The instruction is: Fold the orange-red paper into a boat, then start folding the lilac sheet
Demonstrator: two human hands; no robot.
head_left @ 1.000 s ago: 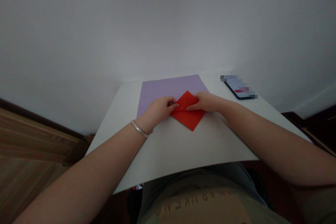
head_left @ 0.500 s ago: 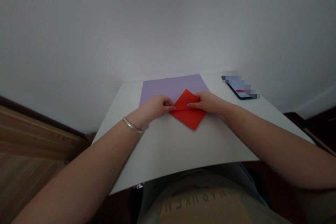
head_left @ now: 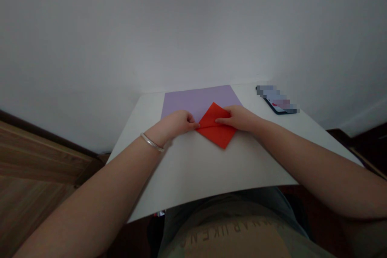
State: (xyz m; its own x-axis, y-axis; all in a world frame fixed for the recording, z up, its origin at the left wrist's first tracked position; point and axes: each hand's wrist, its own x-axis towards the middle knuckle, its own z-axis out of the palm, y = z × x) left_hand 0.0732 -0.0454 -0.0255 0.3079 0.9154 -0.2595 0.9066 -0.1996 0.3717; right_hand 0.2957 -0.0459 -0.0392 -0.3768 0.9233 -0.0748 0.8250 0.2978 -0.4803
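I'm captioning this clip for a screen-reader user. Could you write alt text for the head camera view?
A person's right hand rests on a folded red paper square, with the left hand at its left corner. The red paper overlaps a lilac paper sheet on a white tabletop; a phone lies to the right.

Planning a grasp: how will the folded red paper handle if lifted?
The folded red paper looks thin, so likely light and floppy, its creases adding slight stiffness. Lying flat under the right hand, it would probably slide, not roll.
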